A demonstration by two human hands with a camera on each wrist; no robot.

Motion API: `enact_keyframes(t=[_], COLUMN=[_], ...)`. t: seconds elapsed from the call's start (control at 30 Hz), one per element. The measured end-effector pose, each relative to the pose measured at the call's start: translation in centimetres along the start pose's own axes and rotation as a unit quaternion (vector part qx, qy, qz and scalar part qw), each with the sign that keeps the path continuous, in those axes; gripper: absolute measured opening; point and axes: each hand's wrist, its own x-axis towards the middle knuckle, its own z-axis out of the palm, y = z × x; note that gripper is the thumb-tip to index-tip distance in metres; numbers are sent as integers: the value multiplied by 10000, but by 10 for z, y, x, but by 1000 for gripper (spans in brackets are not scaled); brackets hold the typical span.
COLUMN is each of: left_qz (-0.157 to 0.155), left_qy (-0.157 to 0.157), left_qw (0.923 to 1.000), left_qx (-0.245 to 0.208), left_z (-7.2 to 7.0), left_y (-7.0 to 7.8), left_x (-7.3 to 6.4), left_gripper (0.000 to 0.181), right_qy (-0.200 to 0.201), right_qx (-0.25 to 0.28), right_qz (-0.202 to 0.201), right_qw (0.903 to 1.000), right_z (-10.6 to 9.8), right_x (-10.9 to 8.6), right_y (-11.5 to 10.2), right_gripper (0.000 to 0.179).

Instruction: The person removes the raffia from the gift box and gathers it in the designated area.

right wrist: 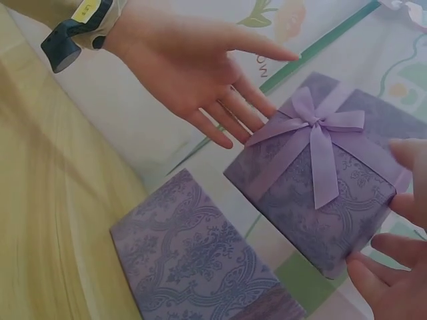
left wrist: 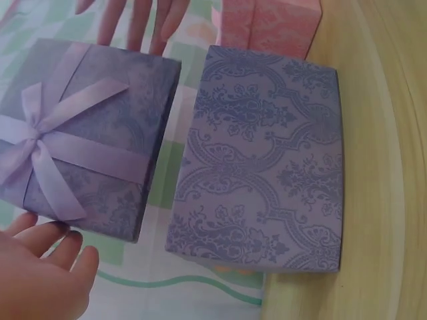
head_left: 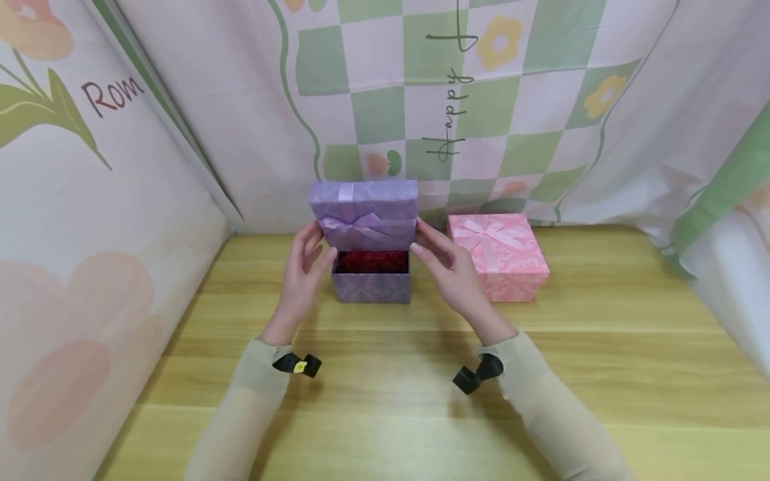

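A purple gift box lid [head_left: 367,214] with a ribbon bow is held up, tilted, between my two hands. My left hand [head_left: 299,274] grips its left edge, with the fingertips at the rim. At the opposite edge my right hand [head_left: 448,270] holds it, fingers along the side and thumb near the lower corner. Just below the lid, the patterned purple box base [head_left: 373,287] stands on the table with its top uncovered. Dark red contents [head_left: 373,260] show inside it, partly hidden under the lid. In the left wrist view, the lid [left wrist: 100,153] is apart from the base [left wrist: 260,160].
A closed pink gift box [head_left: 499,254] with a bow stands to the right, close beside my right hand. The wooden table [head_left: 385,387] ends at the back against a checked curtain [head_left: 445,93], and a printed cloth wall [head_left: 78,267] runs along its left.
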Motion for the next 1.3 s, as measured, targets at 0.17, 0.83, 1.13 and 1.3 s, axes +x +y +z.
enact_keyframes(t=[0.17,0.83,1.13,1.3], left_qz=[13,-564,-645,-913], left_qy=[-124,-295,-892,-1196], left_qw=[9992,9968,9891,9802], left_qx=[-370,485,975,1289], left_z=[2,-11,-32,-39], left_y=[0,1,7,13], left_x=[-1,-27,-61,-91], left_gripper=[93,60,75,81], right_qy=[129,-603,-1271,-1543], right_qx=[-164,177,-251,-863], right_qz=[93,302,205,188], right_qw=[9997,9976,9914,9841], right_z=[-2,-13,-18,-18], right_x=[-2,-27,-69,-101], right_y=[-2,-6,5,5], right_gripper=[43,50,56,61])
